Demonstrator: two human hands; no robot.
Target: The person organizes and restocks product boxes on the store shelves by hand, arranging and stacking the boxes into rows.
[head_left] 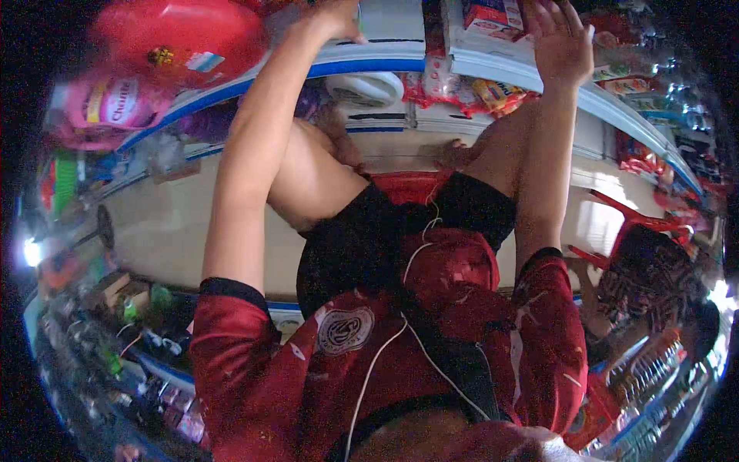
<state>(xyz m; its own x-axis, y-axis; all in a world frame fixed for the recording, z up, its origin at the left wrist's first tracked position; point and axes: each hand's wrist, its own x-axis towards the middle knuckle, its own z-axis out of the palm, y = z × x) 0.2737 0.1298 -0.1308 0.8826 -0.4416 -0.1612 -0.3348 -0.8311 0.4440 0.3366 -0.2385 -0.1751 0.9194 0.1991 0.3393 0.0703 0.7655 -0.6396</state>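
Note:
My left hand (336, 19) reaches to the top of the view over a white shelf with a blue edge (369, 60). Its thumb points right, while the other fingers are mostly cut off by the frame. Beside that forearm lies a large shiny red object (181, 35) with a sticker on it. My right hand (563, 46) is held over the shelf's right part, fingers stretched upward and slightly blurred. Just left of it stands a red and blue box (493, 17). No object shows in the right hand.
Pink bottles labelled Chante (115, 106) stand at left. Below the upper shelf are a white oval container (366, 88) and a yellow-orange packet (499, 96). A red seat (408, 185) shows between my legs. Another person (647, 277) is at right near a red chair (627, 212).

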